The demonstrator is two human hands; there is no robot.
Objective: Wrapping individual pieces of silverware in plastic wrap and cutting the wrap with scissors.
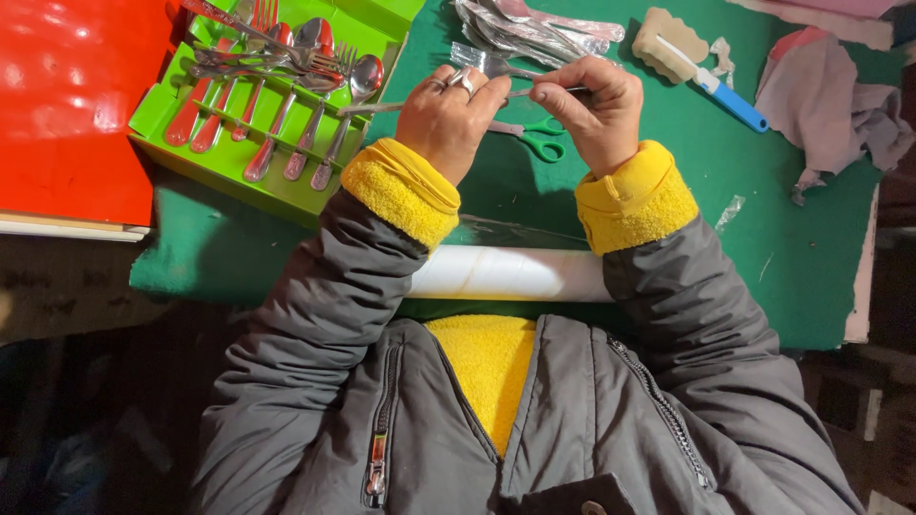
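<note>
Both my hands are raised over a green table [668, 200] and hold one thin metal piece of cutlery [520, 92] between them, partly inside a clear plastic sleeve [469, 57]. My left hand [448, 119], with rings on two fingers, grips the sleeve end. My right hand [596, 110] pinches the other end of the handle. Under the hands lie green-handled scissors [539, 138]. Which kind of cutlery it is stays hidden by my fingers.
A green box [205, 157] at the upper left holds several spoons and forks [286, 86]. A red lid [67, 105] lies left of it. Wrapped cutlery [534, 29], a sponge brush [701, 62] and a cloth [835, 105] lie at the back. A white roll [510, 274] rests near my chest.
</note>
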